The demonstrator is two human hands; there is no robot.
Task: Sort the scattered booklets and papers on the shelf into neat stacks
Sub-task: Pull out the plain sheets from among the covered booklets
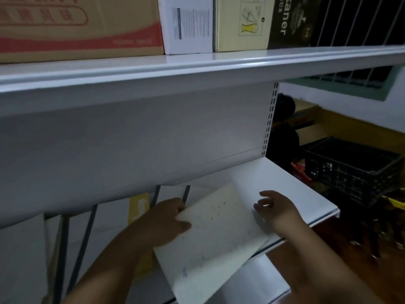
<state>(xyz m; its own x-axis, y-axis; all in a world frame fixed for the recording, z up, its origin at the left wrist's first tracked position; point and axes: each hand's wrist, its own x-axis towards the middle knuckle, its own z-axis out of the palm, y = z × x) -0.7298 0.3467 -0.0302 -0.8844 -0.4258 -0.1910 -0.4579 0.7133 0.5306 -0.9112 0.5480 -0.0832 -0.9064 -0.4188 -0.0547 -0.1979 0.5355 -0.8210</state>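
Note:
A large pale booklet (215, 233) with faint dark specks lies tilted on the white lower shelf (291, 189), its near corner hanging past the shelf's front edge. My left hand (168, 220) grips the booklet's left edge, thumb on top. My right hand (277, 207) hovers at the booklet's right edge with fingers spread, holding nothing. More white sheets (203, 187) lie under the booklet toward the back. A yellow booklet (138, 205) stands behind my left forearm.
The upper shelf (197, 62) carries a brown and red carton (79, 25), a white box (188, 25), a yellow box (241, 23) and a dark box (291, 20). A black plastic crate (350, 170) stands to the right. Grey rods (87, 233) run at lower left.

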